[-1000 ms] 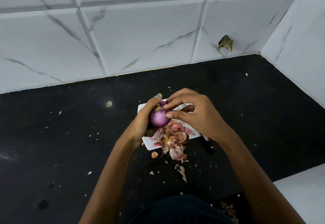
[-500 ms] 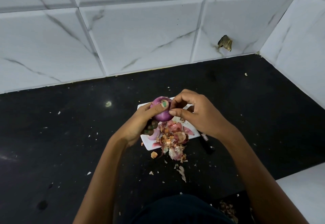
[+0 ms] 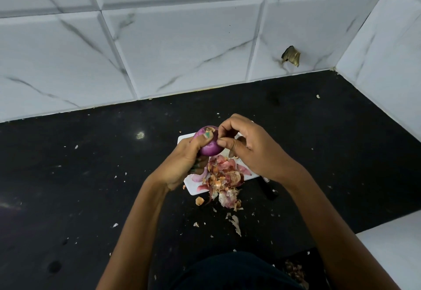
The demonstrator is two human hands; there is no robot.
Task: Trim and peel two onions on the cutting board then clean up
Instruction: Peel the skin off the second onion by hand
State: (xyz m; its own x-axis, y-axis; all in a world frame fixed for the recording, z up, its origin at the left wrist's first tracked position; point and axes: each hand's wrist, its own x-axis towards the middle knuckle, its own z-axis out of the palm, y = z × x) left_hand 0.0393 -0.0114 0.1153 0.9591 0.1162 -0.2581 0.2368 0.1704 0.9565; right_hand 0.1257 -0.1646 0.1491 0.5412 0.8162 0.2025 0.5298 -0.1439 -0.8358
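left hand gripping onion, right hand picking skin (above cutting board)

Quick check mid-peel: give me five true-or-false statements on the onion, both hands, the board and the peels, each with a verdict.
1. The left hand grips the purple onion. True.
2. The onion rests on the white cutting board. False: it is held above it.
3. The right hand holds a knife. False: its fingertips pick at the onion.
4. Onion peels are piled on the board. True.
5. All peels stay on the board. False: some lie on the black countertop.
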